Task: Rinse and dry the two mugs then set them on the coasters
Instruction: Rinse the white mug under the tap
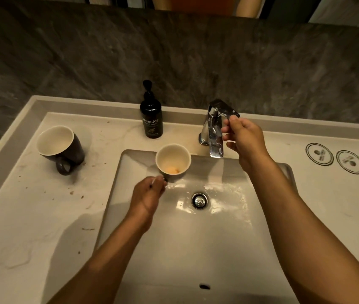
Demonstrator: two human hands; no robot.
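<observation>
My left hand grips the handle of a dark mug with a cream inside, held upright over the far left part of the sink basin; an orange stain lies at its bottom. A second dark mug stands on the counter to the left, tilted toward me, handle facing forward. My right hand pinches the tip of the raised chrome faucet lever. No water shows under the spout. Two round coasters lie flat on the counter at the right.
A black hand-wash pump bottle stands behind the basin, left of the faucet. The drain sits mid-basin with wet patches around it. The pale counter carries brown specks. A dark stone wall rises behind.
</observation>
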